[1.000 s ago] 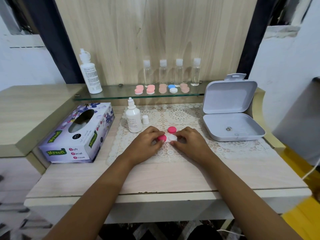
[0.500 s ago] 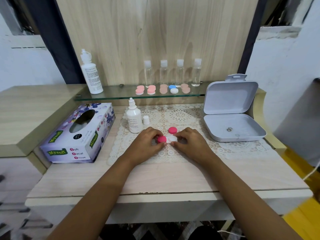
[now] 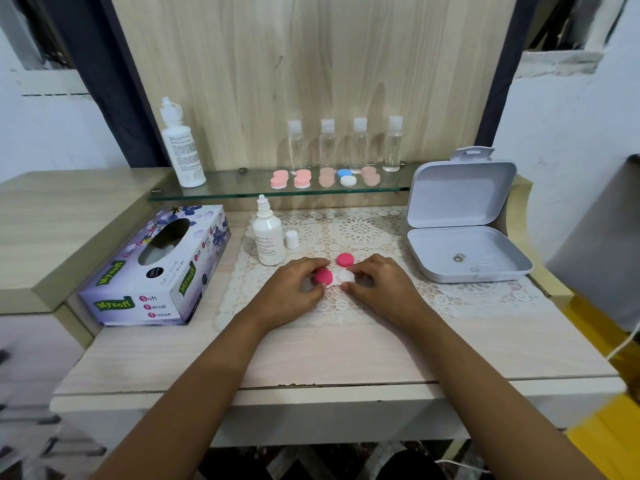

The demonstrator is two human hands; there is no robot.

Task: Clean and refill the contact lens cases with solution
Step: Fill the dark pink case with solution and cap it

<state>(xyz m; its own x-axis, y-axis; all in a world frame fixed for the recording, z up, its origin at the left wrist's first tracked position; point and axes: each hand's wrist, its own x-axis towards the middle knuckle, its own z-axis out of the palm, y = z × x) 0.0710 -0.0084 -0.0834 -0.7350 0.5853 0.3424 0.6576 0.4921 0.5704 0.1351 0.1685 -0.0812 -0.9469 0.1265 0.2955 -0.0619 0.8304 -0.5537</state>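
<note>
Presently, both hands are working on one lens case [image 3: 334, 279], which is lying on the lace mat [image 3: 450, 296] at the centre of the frame. The left hand [image 3: 294, 289] is curling its fingers round the pink cap [image 3: 323, 277] on the case's left half. The right hand [image 3: 381, 289] is pinching the white right half. A loose cap [image 3: 345, 260] is lying just above the case. The uncapped solution bottle [image 3: 268, 237] is standing left of centre, with its small white cap [image 3: 292, 239] beside it. Judged step: a cap is being turned, though whether on or off cannot be told. The next move is calling for a steadied case and one hand freed for the bottle.
</note>
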